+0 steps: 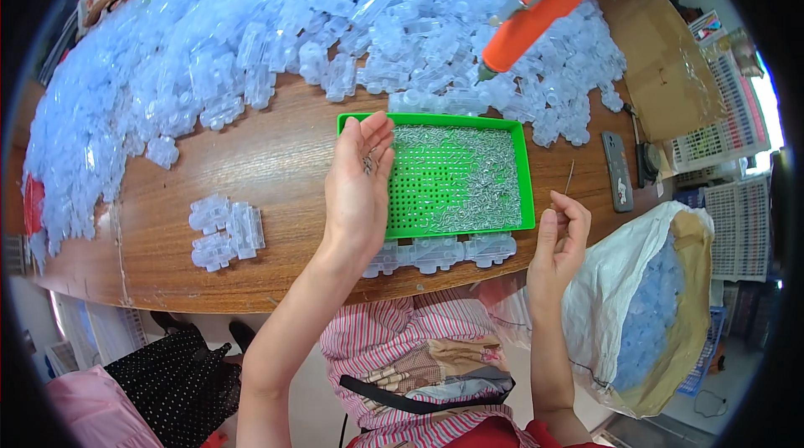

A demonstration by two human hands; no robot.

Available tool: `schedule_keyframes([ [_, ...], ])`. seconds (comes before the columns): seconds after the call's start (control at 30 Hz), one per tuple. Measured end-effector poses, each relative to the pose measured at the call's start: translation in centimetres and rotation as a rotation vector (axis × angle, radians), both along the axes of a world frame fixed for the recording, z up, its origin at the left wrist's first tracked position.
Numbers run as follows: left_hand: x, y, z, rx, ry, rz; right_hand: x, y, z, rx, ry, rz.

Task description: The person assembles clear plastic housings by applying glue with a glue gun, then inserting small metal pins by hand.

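Observation:
My left hand (358, 193) is palm up at the left edge of a green tray (526, 172), its fingers curled over a few small metal pieces (368, 165) that look like screws. The perforated tray holds many more loose silvery screws (494, 176), heaped mostly toward its right side. To the right of the tray, my right hand (559, 251) has thumb and fingers bent together. A thin metal rod (570, 177) sticks up from its fingertips. Several clear plastic housings (437, 253) stand in a row along the tray's near side.
An orange electric screwdriver (536, 8) hangs above a large pile of clear plastic parts (293, 12). More housings (226, 230) lie at the left. A phone (617, 172) is on the right. An open sack (599, 297) of parts stands beside the table. Another person's clothing (172, 377) shows lower left.

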State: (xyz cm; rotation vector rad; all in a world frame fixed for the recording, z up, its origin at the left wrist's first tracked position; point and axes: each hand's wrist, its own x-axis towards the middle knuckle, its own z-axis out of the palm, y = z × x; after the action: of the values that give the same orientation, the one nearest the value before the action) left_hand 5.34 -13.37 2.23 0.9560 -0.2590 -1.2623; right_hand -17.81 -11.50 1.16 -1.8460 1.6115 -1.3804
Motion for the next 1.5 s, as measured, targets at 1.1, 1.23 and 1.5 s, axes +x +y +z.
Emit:
schedule_keyframes([
  [1.1, 4.8, 1.7, -0.5, -0.298, -1.341, -0.634, -1.1, 0.2, -1.8, 0.072, 0.254, 0.168],
  [1.23, 3.8, 1.4, 0.6, -0.214, -1.610, -0.667, -1.2, 0.3, -1.2, 0.068, 0.251, 0.151],
  [1.5, 3.9, 0.3, 0.2, -0.263, -1.637, -0.593, -1.0, 0.3, -0.7, 0.097, 0.131, 0.133],
])
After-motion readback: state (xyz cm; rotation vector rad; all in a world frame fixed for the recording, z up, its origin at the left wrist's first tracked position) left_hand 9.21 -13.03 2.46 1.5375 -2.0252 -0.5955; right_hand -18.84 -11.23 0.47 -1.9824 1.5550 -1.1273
